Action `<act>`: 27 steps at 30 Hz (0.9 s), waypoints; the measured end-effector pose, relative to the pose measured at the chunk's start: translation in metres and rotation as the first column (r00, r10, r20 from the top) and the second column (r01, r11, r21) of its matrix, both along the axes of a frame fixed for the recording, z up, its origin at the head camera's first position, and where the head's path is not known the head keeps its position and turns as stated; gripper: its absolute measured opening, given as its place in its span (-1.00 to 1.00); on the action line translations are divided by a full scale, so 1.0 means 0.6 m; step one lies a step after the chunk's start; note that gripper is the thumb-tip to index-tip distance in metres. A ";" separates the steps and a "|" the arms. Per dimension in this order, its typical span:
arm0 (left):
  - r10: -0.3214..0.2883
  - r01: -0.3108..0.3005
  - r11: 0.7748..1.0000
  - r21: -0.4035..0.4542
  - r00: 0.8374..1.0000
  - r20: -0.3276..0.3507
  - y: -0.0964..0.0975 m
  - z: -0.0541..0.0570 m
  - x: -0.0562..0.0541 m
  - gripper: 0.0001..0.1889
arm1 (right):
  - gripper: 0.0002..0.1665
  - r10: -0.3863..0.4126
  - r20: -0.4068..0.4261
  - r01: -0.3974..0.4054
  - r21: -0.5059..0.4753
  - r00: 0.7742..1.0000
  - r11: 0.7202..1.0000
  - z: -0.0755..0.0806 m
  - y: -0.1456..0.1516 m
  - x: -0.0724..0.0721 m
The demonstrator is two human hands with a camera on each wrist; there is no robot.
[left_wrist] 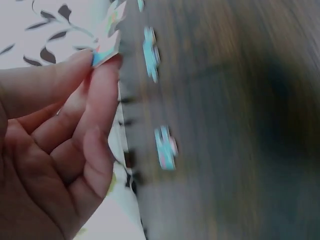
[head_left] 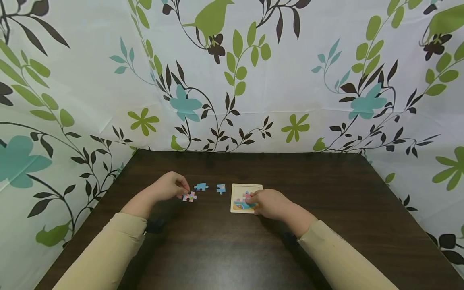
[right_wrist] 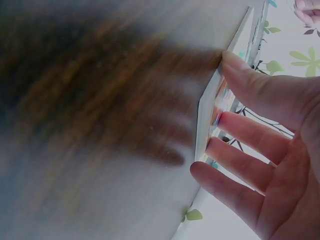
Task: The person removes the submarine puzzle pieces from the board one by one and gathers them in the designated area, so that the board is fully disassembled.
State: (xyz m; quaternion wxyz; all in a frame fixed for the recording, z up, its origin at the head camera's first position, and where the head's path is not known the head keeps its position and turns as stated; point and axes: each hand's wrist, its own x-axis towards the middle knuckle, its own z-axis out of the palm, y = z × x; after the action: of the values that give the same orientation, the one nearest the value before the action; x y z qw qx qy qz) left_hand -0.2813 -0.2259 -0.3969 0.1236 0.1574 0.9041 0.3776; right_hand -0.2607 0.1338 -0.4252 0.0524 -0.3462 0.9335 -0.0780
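Note:
My left hand [head_left: 170, 187] pinches a pink jigsaw puzzle piece [head_left: 189, 196] between thumb and fingertip. In the left wrist view this piece [left_wrist: 107, 50] is tilted and raised at the fingertips. To its right, two blue jigsaw pieces lie on the table, a wider one [head_left: 201, 187] and a smaller one [head_left: 220, 189]. My right hand [head_left: 270, 203] rests at the right side of a pale wooden puzzle tray [head_left: 237, 187], its fingers fairly straight and touching the tray and the pieces in it. Fitted pieces [head_left: 243, 205] fill the tray's lower part; the hand hides some of them.
The dark brown wooden table [head_left: 217, 249] reaches back to a white cloth [head_left: 239, 133] printed with leaves, flowers and birds. Both forearms, in pale yellow sleeves [head_left: 105, 249], come in from the front edge of the view.

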 end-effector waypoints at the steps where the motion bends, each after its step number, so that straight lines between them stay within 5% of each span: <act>1: 0.008 -0.008 1.000 -0.003 1.000 0.017 -0.010 -0.002 0.002 -0.96 | -0.47 -0.001 0.002 0.001 -0.002 1.000 1.000 0.000 0.000 0.000; 8: 0.076 -0.078 0.997 0.008 0.987 0.144 -0.066 -0.014 0.014 -0.96 | -0.45 -0.012 0.007 0.012 0.000 1.000 1.000 -0.001 0.000 0.002; 15: 0.108 -0.092 0.993 -0.077 0.967 0.231 -0.092 -0.016 0.017 -0.93 | -0.45 -0.008 0.003 0.008 0.000 1.000 1.000 -0.001 0.001 0.000; 27: 0.164 -0.136 0.979 -0.152 0.968 0.190 -0.096 -0.028 0.021 -0.93 | -0.45 -0.022 0.018 0.022 0.009 1.000 1.000 0.000 -0.001 0.001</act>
State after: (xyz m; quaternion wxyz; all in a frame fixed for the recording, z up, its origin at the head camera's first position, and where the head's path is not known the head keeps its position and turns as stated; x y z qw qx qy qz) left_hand -0.2689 -0.2833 -0.4140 0.1961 0.0406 0.9201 0.3365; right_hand -0.2598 0.1334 -0.4253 0.0615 -0.3350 0.9370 -0.0774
